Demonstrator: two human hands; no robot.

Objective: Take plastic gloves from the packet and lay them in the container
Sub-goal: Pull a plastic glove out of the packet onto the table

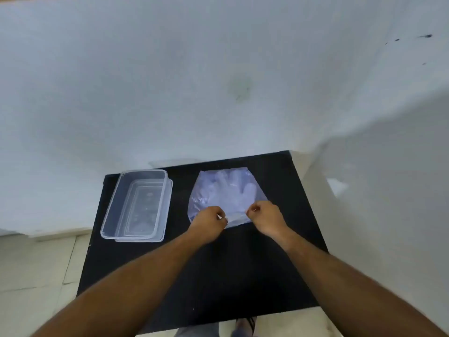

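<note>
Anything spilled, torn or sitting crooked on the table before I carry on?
Nothing stands out. The packet lies flat on the black table, gloves still inside, with the left hand and right hand pinching its near edge. The clear container sits upright to the left, slightly angled, apart from the packet.

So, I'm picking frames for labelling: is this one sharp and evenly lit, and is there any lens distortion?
Head view: soft throughout, with edges of the packet and container slightly smeared; wide-angle bending curves the wall and stretches the forearms; light is flat, with a shaded band on the right; faint sheen on the clear plastic; both the left hand and right hand are readable.
</note>
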